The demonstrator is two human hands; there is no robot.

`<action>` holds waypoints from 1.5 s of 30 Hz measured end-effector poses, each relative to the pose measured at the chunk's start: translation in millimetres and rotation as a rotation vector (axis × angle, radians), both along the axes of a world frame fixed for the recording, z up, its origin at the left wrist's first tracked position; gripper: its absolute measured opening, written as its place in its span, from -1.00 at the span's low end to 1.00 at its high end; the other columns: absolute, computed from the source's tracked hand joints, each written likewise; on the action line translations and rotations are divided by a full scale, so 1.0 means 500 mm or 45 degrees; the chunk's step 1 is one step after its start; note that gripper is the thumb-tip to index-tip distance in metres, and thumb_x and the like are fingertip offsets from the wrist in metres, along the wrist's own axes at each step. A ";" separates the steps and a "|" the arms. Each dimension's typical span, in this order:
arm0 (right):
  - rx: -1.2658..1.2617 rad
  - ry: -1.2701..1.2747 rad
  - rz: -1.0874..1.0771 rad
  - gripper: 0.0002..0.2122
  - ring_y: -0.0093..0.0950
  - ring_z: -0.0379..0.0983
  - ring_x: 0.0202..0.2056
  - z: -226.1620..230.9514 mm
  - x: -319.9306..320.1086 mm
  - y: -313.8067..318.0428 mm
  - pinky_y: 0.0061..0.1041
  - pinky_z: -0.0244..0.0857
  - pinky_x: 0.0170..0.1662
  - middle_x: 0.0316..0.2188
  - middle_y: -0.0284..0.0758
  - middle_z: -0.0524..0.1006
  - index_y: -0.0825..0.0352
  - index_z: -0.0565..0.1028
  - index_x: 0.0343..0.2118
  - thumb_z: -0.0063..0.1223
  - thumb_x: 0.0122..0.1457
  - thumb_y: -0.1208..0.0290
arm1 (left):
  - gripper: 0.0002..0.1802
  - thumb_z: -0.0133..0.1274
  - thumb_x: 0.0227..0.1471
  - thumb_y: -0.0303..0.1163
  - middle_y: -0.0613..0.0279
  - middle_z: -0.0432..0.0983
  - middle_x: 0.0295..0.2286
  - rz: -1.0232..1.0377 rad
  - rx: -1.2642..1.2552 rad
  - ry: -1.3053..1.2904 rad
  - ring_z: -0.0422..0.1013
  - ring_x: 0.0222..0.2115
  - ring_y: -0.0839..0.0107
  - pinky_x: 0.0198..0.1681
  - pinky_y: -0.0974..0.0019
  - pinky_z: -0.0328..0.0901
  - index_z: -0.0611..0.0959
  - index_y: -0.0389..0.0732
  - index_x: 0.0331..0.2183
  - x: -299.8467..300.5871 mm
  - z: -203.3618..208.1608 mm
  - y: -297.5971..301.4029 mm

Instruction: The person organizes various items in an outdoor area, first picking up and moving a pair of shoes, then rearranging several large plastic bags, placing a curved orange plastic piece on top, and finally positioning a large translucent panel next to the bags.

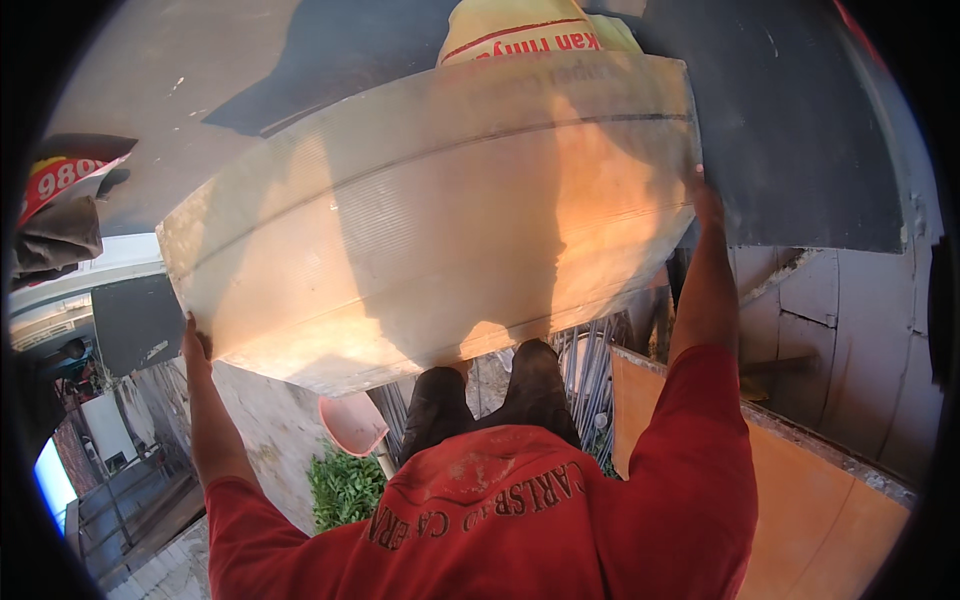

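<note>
A large translucent sheet (440, 240), ribbed and crossed by thin dark lines, spans the middle of the view in front of my body. My left hand (197, 343) is closed on its left edge near the lower corner. Higher up, my right hand (707, 200) grips the opposite edge. The sheet slants, its right end farther from me than its left. Light and shadows fall across it. Fingers behind the sheet are mostly hidden from view.
Beyond the sheet lies a grey surface (190, 80) with a yellow printed bag (510, 28) at its far side. A dark panel (800, 150) is at right, above an orange board (690, 430). Below are a pink basin (352, 424), leafy greens (345, 485) and thin rods (590, 365).
</note>
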State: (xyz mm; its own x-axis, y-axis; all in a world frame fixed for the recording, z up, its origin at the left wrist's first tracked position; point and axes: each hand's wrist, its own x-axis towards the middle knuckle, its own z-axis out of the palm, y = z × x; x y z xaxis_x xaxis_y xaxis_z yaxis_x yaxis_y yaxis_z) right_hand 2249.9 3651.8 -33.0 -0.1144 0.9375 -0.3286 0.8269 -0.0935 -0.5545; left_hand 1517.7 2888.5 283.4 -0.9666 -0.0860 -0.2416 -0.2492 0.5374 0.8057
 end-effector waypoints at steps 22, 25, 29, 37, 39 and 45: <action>0.244 0.158 -0.969 -0.01 -0.10 0.45 0.07 0.198 -0.036 -0.267 -0.23 0.26 0.14 -0.05 0.06 0.56 0.53 0.57 -0.07 -0.05 -0.09 -0.56 | -0.62 0.22 0.09 0.04 0.60 0.12 -0.80 -0.034 0.159 0.016 0.04 -0.85 0.67 -0.81 0.47 -0.08 0.50 0.06 -0.56 -0.248 0.006 -0.028; 0.466 0.140 -0.937 0.04 -0.04 0.42 0.09 0.382 -0.049 -0.249 -0.24 0.23 0.18 0.00 0.13 0.51 0.61 0.52 -0.04 -0.02 -0.11 -0.55 | -0.68 0.20 0.12 -0.01 0.63 0.12 -0.81 -0.044 0.211 0.050 0.01 -0.86 0.72 -0.83 0.53 -0.10 0.53 0.06 -0.51 -0.255 0.038 -0.044; 0.643 0.210 -0.936 0.04 -0.05 0.41 0.10 0.588 -0.091 -0.197 -0.28 0.22 0.19 -0.01 0.15 0.50 0.68 0.49 -0.04 0.10 -0.13 -0.50 | -0.65 0.21 0.10 0.03 0.63 0.10 -0.81 -0.060 0.334 -0.098 -0.01 -0.87 0.71 -0.83 0.52 -0.13 0.51 0.07 -0.53 -0.245 0.052 -0.109; 0.695 0.745 -0.841 -0.10 -0.25 0.51 -0.11 0.733 -0.136 -0.207 -0.38 0.33 0.04 -0.13 0.01 0.58 0.68 0.54 -0.17 0.35 -0.17 -0.31 | -0.50 0.20 0.04 0.14 0.47 0.54 -0.47 0.012 0.547 -0.138 0.36 -0.66 0.61 -0.67 0.50 0.18 0.63 -0.06 -0.19 -0.151 -0.029 -0.245; 0.679 0.748 -0.819 -0.13 -0.28 0.52 -0.16 0.676 -0.117 -0.203 -0.38 0.35 0.01 -0.17 -0.02 0.59 0.67 0.55 -0.22 0.37 -0.18 -0.30 | -0.51 0.22 0.02 0.16 0.51 0.52 -0.51 -0.030 0.554 -0.126 0.32 -0.70 0.61 -0.67 0.50 0.17 0.63 -0.03 -0.22 -0.147 -0.079 -0.286; 0.570 0.961 -1.038 -0.18 -0.31 0.52 -0.14 0.545 -0.087 -0.289 -0.35 0.35 0.01 -0.16 -0.07 0.60 0.65 0.55 -0.20 0.22 -0.01 -0.30 | -0.26 0.20 0.00 0.25 0.30 0.55 -0.28 0.188 0.580 0.028 0.45 -0.34 0.42 -0.29 0.31 0.34 0.59 -0.24 -0.09 -0.063 -0.204 -0.318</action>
State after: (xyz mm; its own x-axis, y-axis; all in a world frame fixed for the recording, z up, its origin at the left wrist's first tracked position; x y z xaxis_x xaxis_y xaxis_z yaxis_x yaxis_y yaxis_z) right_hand 2206.4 3507.5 239.3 0.5431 0.8375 -0.0605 0.0657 -0.1142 -0.9913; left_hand 1486.4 2729.6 181.4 -0.9572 -0.1129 -0.2665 -0.2769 0.0886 0.9568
